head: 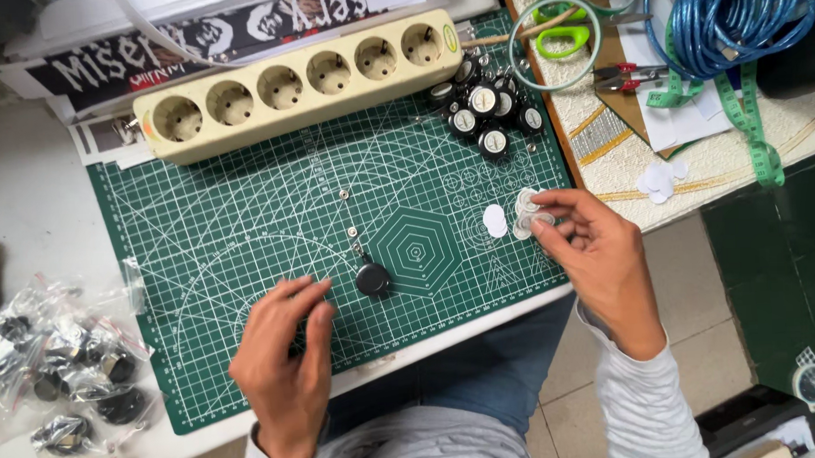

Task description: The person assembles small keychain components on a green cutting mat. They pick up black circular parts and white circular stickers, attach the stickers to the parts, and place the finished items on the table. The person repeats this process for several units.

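Head view, right hand [598, 249] grip pinching white discs [526, 218], left hand [286, 360] loose

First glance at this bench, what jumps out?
The green cutting mat fills the middle, with a cream power strip across its top edge. The right hand pinches white discs at the mat's right side; the left hand rests near a small black round part.

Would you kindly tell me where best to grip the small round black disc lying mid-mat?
Probably pinch the small round black disc across its rim from straight above: it lies flat on the green cutting mat, so the sides are open. Avoid the thin metal tab at its upper left. The left hand is nearest.
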